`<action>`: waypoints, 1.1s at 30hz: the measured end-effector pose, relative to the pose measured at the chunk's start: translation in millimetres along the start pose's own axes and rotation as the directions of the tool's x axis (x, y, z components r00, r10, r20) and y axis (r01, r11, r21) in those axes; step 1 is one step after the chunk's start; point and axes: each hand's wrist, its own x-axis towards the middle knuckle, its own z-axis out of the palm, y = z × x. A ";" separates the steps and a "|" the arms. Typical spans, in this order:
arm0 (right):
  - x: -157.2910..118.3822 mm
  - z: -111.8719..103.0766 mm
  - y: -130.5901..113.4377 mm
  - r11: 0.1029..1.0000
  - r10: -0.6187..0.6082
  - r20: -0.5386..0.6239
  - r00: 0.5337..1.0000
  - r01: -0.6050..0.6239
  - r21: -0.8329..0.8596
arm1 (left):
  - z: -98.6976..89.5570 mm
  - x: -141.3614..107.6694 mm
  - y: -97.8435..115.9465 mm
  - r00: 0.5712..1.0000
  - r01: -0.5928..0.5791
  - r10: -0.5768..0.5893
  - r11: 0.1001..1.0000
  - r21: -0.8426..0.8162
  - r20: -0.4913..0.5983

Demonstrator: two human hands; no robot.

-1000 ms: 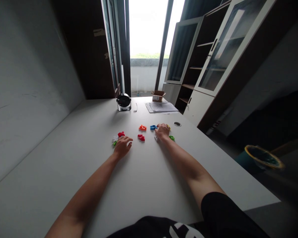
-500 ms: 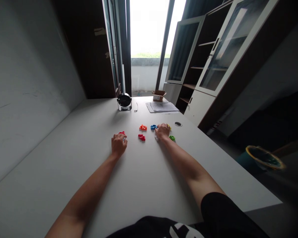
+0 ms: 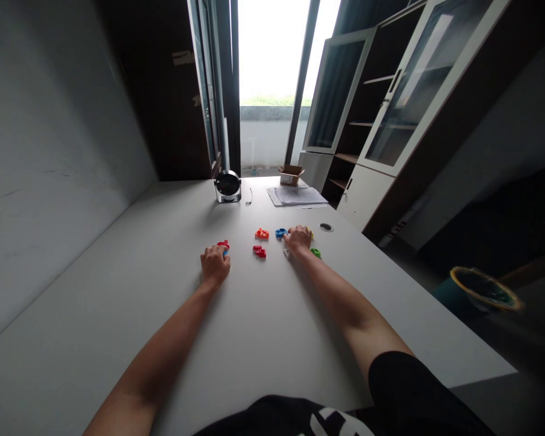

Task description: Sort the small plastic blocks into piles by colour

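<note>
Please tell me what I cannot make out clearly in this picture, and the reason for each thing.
- Head view: what lies under the left hand, covered by the hand itself.
- Head view: most of the yellow piece, hidden by the right hand.
- Head view: writing on the papers, too small.
- Head view: the whole shirt print, cut off by the bottom edge.

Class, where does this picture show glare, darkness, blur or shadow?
Head view: the window is blown out white; head view: right side dark, the yellow-rimmed bin smeared; head view again: soft shadow beside the right forearm on the table, the orange toy too small for fine detail.
</note>
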 end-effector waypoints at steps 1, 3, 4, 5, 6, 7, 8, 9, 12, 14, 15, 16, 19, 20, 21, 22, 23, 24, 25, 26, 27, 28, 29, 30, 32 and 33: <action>0.6 0.6 0.3 1.000 0.000 0.000 1.000 0.000 -0.001 | -1.0 0.0 0.8 1.000 0.007 -0.007 1.000 0.009 0.020; 1.2 1.4 0.9 1.000 0.000 -0.003 1.000 0.000 -0.005 | -2.5 0.0 2.3 0.999 0.008 -0.009 1.000 0.013 0.049; 1.3 1.5 1.1 1.000 -0.001 -0.004 1.000 0.001 -0.006 | -2.9 -0.1 2.9 0.998 0.004 -0.005 1.000 0.010 0.059; 1.2 1.4 1.2 1.000 -0.002 -0.004 1.000 0.002 -0.008 | -3.2 -0.1 3.4 0.998 -0.001 0.000 1.000 0.006 0.066; 1.0 1.1 1.1 1.000 -0.003 -0.002 1.000 0.003 -0.010 | -3.2 -0.2 3.7 0.997 -0.005 0.005 1.000 0.002 0.071; 0.8 0.6 0.8 1.000 -0.004 -0.001 1.000 0.004 -0.012 | -3.2 -0.3 3.9 0.997 -0.009 0.010 1.000 -0.003 0.073; 0.4 0.0 0.4 1.000 -0.005 0.001 1.000 0.005 -0.012 | -3.1 -0.4 4.0 0.997 -0.014 0.015 1.000 -0.009 0.073; 0.1 -0.7 0.0 1.000 -0.006 0.003 1.000 0.006 -0.012 | -2.9 -0.5 4.0 0.997 -0.019 0.020 1.000 -0.015 0.070; -0.4 -2.9 -1.3 1.000 -0.013 0.008 1.000 0.013 -0.010 | -2.3 -0.7 3.6 0.998 -0.029 0.031 0.999 -0.028 0.054; -0.2 -3.8 -1.7 1.000 -0.017 0.006 1.000 0.018 -0.009 | -1.9 -0.6 2.8 0.998 -0.025 0.027 0.999 -0.031 0.049; -0.1 -4.1 -1.7 1.000 -0.017 0.004 1.000 0.017 -0.008 | -1.6 -0.5 2.4 0.999 -0.021 0.022 0.999 -0.032 0.050; 0.1 -4.3 -1.6 1.000 -0.017 0.002 1.000 0.017 -0.006 | -1.2 -0.3 2.0 0.999 -0.018 0.020 0.999 -0.035 0.051; -0.2 -5.3 -1.0 1.000 -0.019 -0.010 1.000 0.020 0.004 | 0.1 0.6 0.8 0.998 -0.033 0.037 0.998 -0.062 0.053; -0.7 -5.9 -1.0 1.000 -0.020 -0.017 1.000 0.020 0.010 | 0.6 0.9 0.6 0.997 -0.049 0.053 0.996 -0.075 0.051; -1.6 -6.9 -1.2 1.000 -0.019 -0.025 0.999 0.020 0.016 | 1.1 1.1 0.4 0.996 -0.066 0.071 0.994 -0.089 0.049; -2.8 -8.1 -1.9 1.000 -0.017 -0.035 0.999 0.018 0.022 | 1.6 1.2 0.3 0.995 -0.083 0.088 0.992 -0.100 0.048; -4.6 -9.5 -3.0 0.999 -0.016 -0.046 0.999 0.017 0.027 | 2.0 1.1 0.2 0.994 -0.097 0.103 0.989 -0.107 0.047; -6.9 -11.1 -4.7 0.999 -0.016 -0.057 0.998 0.018 0.032 | 2.4 1.1 0.1 0.993 -0.107 0.113 0.988 -0.112 0.046; -9.8 -12.8 -7.1 0.999 -0.021 -0.070 0.997 0.024 0.039 | 2.8 0.9 -0.1 0.992 -0.114 0.119 0.987 -0.114 0.047; -13.4 -14.6 -10.3 0.998 -0.030 -0.085 0.996 0.035 0.049 | 3.2 0.8 -0.4 0.991 -0.117 0.123 0.986 -0.114 0.047; -17.7 -16.5 -14.2 0.997 -0.045 -0.099 0.994 0.051 0.062 | 3.5 0.8 -0.7 0.991 -0.120 0.126 0.986 -0.114 0.048; -22.6 -18.4 -18.7 0.994 -0.064 -0.112 0.992 0.073 0.081 | 3.9 0.8 -1.1 0.991 -0.120 0.126 0.986 -0.113 0.050; -28.1 -20.3 -23.8 0.990 -0.086 -0.122 0.989 0.099 0.102 | 4.1 0.9 -1.4 0.991 -0.119 0.125 0.987 -0.111 0.051; -34.0 -22.4 -29.3 0.984 -0.112 -0.132 0.985 0.128 0.123 | 4.3 1.1 -1.6 0.991 -0.119 0.125 0.987 -0.110 0.053; -46.9 -27.1 -40.9 0.965 -0.173 -0.162 0.972 0.200 0.168 | 4.4 1.5 -1.3 0.989 -0.128 0.136 0.984 -0.125 0.060; -53.6 -29.7 -46.8 0.954 -0.202 -0.174 0.964 0.234 0.189 | 4.3 1.7 -0.7 0.987 -0.137 0.148 0.980 -0.144 0.068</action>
